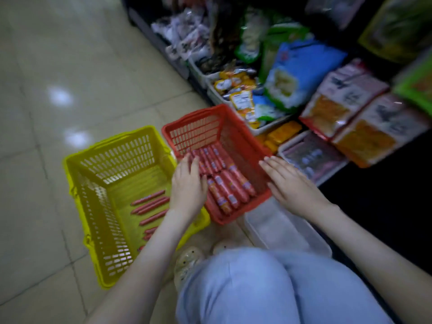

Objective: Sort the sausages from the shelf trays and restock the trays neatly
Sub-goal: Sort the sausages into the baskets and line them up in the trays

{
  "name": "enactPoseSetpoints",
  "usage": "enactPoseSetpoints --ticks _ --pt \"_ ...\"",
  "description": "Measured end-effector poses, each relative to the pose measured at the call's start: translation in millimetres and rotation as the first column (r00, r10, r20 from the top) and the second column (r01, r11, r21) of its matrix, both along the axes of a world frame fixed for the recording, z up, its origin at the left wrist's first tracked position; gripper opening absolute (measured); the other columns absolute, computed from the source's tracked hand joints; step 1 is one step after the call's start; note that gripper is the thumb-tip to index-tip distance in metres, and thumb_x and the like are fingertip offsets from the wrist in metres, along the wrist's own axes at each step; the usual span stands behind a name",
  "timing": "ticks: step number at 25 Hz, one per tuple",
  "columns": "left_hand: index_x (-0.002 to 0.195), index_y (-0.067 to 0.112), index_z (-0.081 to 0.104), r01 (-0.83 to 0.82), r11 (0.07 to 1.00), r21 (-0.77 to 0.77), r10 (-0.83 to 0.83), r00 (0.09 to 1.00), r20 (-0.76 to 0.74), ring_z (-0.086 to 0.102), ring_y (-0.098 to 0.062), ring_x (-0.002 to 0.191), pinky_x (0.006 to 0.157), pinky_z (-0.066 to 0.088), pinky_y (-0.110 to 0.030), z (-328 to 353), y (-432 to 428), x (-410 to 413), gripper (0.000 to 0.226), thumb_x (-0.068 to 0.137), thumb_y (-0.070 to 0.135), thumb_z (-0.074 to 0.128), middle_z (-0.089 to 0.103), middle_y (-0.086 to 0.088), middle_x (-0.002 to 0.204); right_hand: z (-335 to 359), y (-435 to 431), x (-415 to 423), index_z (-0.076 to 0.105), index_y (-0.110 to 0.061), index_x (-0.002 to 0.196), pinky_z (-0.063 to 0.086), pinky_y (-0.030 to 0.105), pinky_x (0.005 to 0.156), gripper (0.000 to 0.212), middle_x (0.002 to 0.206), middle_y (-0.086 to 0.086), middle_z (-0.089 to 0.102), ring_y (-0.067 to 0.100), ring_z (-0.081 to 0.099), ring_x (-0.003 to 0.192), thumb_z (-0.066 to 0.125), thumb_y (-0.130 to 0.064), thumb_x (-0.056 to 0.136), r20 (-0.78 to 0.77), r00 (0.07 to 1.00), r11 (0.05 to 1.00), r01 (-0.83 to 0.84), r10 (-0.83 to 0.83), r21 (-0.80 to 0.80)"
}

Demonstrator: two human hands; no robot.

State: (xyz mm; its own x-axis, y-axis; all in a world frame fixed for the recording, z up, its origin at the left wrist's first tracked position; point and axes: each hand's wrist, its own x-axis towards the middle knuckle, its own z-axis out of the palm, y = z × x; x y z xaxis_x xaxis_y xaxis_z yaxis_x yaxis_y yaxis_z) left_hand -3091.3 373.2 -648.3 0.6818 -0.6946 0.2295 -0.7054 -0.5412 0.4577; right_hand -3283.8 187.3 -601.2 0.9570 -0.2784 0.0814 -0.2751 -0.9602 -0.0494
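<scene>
Left hand [187,185] perhaps touches blurred sausages [230,185].

I see, from the head camera: bare arms [149,249], light-blue trousers [268,288], and pale perforated clogs [189,260] dotted with dark studs.

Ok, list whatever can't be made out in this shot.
Head view:
Thin sausages in the yellow basket: nearer ones hidden by the left forearm.
Thick sausages in the red basket: labels blurred; some covered by the left hand.
Shelf packets: print smeared by motion blur.
Clear tray: near end hidden behind the knee.
</scene>
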Motion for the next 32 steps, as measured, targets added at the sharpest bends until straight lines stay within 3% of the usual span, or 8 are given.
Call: enactPoseSetpoints --ticks 5,11,13,16,19,22,26,32 --pt "0.117 -0.002 0.06 0.454 0.889 0.063 -0.457 0.888 0.052 0.058 -0.043 0.109 0.091 0.05 -0.049 32 -43 -95 0.049 0.081 0.025 0.041 0.056 -0.029 0.122 28 -12 -168 0.049 -0.003 0.135 0.045 0.047 0.102 0.054 0.133 0.015 0.055 0.033 0.051 0.125 0.063 -0.014 0.085 0.056 0.952 0.951 0.303 -0.3 -0.054" --pt "0.108 -0.002 0.065 0.759 0.59 0.274 -0.793 0.608 0.022 0.065 -0.041 0.097 0.078 0.056 -0.046 -42 -152 -206 0.049 0.079 0.029 0.04 0.062 -0.026 0.115 -70 -11 -332 0.056 -0.001 0.126 0.054 0.041 0.084 0.064 0.121 0.014 0.063 0.03 0.06 0.111 0.077 -0.01 0.066 -0.02 0.701 0.7 0.713 -0.713 0.039" --pt "0.108 0.004 0.068 0.827 0.455 0.332 -0.876 0.483 -0.003 0.067 -0.035 0.094 0.073 0.056 -0.042 -92 -181 -251 0.051 0.079 0.032 0.039 0.065 -0.02 0.116 -132 1 -369 0.052 -0.004 0.127 0.056 0.039 0.079 0.069 0.121 0.012 0.064 0.026 0.059 0.111 0.075 -0.014 0.063 -0.123 0.655 0.65 0.756 -0.746 0.08" --pt "0.119 0.009 0.065 0.91 0.225 0.349 -0.968 0.248 -0.024 0.061 -0.031 0.113 0.098 0.047 -0.043 -175 -198 -314 0.055 0.079 0.035 0.038 0.061 -0.015 0.127 -217 26 -404 0.042 -0.011 0.131 0.053 0.04 0.087 0.065 0.126 0.007 0.062 0.024 0.059 0.115 0.062 -0.026 0.071 -0.292 0.652 0.658 0.748 -0.7 0.091" --pt "0.132 0.013 0.056 0.921 0.07 0.382 -0.997 0.074 0.005 0.05 -0.029 0.129 0.106 0.029 -0.046 -246 -187 -351 0.061 0.082 0.042 0.038 0.052 -0.015 0.139 -277 38 -412 0.038 -0.013 0.137 0.024 0.037 0.11 0.076 0.134 0.006 0.057 0.022 0.054 0.123 0.055 -0.052 0.074 -0.433 0.705 0.754 0.651 -0.561 0.084" --pt "0.144 0.017 0.04 0.931 0.085 0.354 -0.995 0.099 -0.021 0.038 -0.031 0.137 0.11 0.027 -0.05 -287 -171 -356 0.073 0.081 0.053 0.047 0.039 -0.017 0.149 -320 31 -399 0.048 -0.01 0.136 0.021 0.041 0.111 0.081 0.137 0.008 0.055 0.023 0.051 0.127 0.074 -0.043 0.067 -0.492 0.759 0.852 0.519 -0.425 0.064" --pt "0.149 0.018 0.03 0.94 0.115 0.322 -0.992 0.122 -0.002 0.029 -0.032 0.142 0.112 0.028 -0.052 -310 -164 -353 0.077 0.083 0.054 0.05 0.03 -0.017 0.153 -354 17 -389 0.049 -0.005 0.136 0.021 0.048 0.113 0.097 0.14 0.012 0.05 0.03 0.044 0.132 0.083 -0.041 0.053 -0.57 0.74 0.884 0.465 -0.358 0.049" --pt "0.149 0.018 0.029 0.946 0.126 0.3 -0.992 0.128 0.015 0.025 -0.032 0.143 0.111 0.03 -0.053 -315 -164 -354 0.075 0.088 0.056 0.047 0.027 -0.017 0.154 -354 4 -376 0.064 -0.014 0.122 0.029 0.045 0.107 0.063 0.125 0.005 0.063 0.026 0.056 0.122 0.077 -0.03 0.063 -0.506 0.773 0.908 0.415 -0.382 -0.052"
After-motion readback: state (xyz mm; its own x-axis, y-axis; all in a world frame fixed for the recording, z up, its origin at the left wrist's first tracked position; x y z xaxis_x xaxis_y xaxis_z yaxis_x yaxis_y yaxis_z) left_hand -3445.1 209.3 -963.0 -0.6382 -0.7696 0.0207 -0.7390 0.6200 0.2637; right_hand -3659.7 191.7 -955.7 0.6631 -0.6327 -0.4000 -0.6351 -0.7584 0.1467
